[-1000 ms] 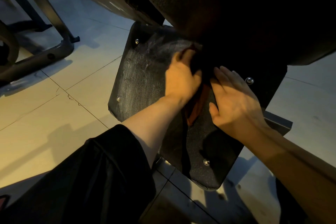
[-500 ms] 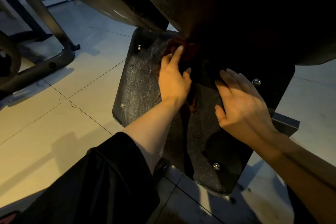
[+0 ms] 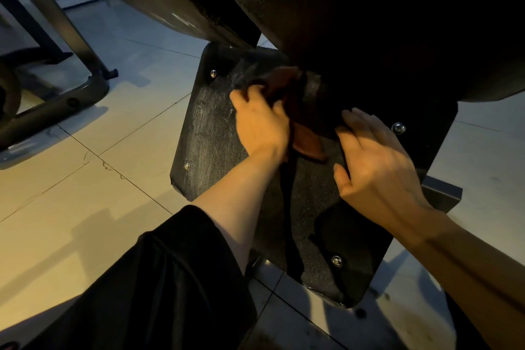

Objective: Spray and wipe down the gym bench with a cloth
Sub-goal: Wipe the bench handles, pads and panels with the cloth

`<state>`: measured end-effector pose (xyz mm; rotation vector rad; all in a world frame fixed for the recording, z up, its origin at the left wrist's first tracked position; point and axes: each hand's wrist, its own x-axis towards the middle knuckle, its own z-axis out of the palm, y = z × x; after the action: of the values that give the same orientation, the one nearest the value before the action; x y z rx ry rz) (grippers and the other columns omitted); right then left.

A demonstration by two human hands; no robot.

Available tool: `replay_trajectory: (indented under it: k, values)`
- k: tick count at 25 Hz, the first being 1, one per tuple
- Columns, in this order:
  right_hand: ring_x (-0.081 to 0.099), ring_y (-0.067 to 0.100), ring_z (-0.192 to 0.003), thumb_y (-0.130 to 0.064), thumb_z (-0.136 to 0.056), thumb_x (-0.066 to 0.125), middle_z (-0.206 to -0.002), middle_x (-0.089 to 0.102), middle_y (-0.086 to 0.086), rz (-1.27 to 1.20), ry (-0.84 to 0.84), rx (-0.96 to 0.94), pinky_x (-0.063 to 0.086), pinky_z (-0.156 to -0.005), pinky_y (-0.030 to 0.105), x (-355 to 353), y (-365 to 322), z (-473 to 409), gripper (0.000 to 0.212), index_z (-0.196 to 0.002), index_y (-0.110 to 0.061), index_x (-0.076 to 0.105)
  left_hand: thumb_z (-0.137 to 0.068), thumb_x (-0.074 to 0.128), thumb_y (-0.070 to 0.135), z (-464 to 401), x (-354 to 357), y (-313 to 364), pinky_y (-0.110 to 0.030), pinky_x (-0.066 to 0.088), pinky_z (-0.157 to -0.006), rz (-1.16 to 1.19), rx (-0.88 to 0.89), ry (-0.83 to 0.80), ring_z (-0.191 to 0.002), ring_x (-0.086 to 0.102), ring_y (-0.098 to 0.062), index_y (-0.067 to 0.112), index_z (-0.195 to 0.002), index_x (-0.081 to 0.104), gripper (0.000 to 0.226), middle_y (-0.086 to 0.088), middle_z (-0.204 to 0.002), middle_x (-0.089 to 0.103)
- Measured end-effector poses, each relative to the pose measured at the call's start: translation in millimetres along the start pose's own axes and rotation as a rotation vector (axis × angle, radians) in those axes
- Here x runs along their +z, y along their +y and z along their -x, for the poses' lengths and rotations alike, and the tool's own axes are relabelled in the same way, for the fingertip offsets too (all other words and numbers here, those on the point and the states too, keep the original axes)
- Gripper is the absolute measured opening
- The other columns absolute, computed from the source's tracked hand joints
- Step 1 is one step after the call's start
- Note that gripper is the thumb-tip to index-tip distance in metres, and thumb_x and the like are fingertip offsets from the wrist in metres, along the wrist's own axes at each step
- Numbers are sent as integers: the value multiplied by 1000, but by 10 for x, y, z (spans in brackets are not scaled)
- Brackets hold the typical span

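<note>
The left hand (image 3: 262, 122) holds a reddish-brown cloth (image 3: 301, 111) against the black footplate (image 3: 210, 133) below the bench pad (image 3: 355, 8). Its fingers (image 3: 241, 95) are curled and grasp the bunched cloth, which lies just beyond and to the right of the knuckles and reaches up into the shadow under the pad. The long axis of the cloth runs from this dark corner down toward the person. The right hand (image 3: 375, 162) lies flat on the plate just beside the cloth, fingers straight and released, so the left hand is the nearer one for the next wipe. The plate is rough and grainy, with pale streaks and round metal bolts (image 3: 398, 128). The pad has a wrinkled leather-like skin. The floor (image 3: 85, 179) is of smooth pale tiles.
</note>
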<state>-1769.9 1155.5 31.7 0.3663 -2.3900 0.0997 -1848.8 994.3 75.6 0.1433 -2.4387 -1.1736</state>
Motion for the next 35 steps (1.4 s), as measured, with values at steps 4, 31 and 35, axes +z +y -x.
replay_trajectory:
  k: [4,31,35]
  values:
    - [31,31,-132,-32,-82,43,-134,52,25,40,-7,-16,15,-113,36,30,20,-9,59,-129,3,53,-92,59,20,209,36,22,-39,46,-99,13,390,-109,-119,50,-29,17,-140,45,50,-12,-137,39]
    - [19,26,-143,-26,-80,71,-150,35,17,88,-198,203,11,-115,38,28,-402,-318,64,-136,-6,49,-84,57,2,-250,-87,-270,-36,44,-98,28,-164,113,-111,52,-28,14,-113,65,33,-10,-125,51]
    - [24,29,-143,-26,-77,70,-148,36,17,132,-187,188,4,-117,37,66,-436,-419,66,-136,-7,47,-92,52,24,-17,34,-178,-22,29,-103,5,417,24,-119,49,-26,14,-127,61,37,-12,-133,52]
